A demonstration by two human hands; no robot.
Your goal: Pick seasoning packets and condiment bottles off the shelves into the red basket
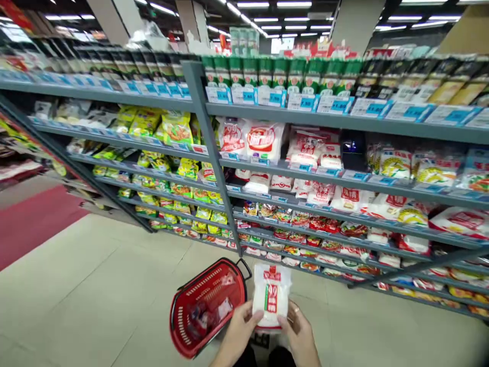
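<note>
Between my two hands is a clear bag of white MSG seasoning, upright, with red and white print on its front. My left hand grips its lower left side, the thumb lying across the front. On the lower right side my right hand holds it too, and a ring shows on one finger. Just left of the bag, a red shopping basket with black handles stands on the floor. Several small packets lie in it, their kinds blurred.
Grey shelving runs across the view, stocked with bagged seasonings. Green-capped shakers line the top shelf above blue price tags. Yellow packets fill the left section. Pale floor tiles meet a red floor strip at far left.
</note>
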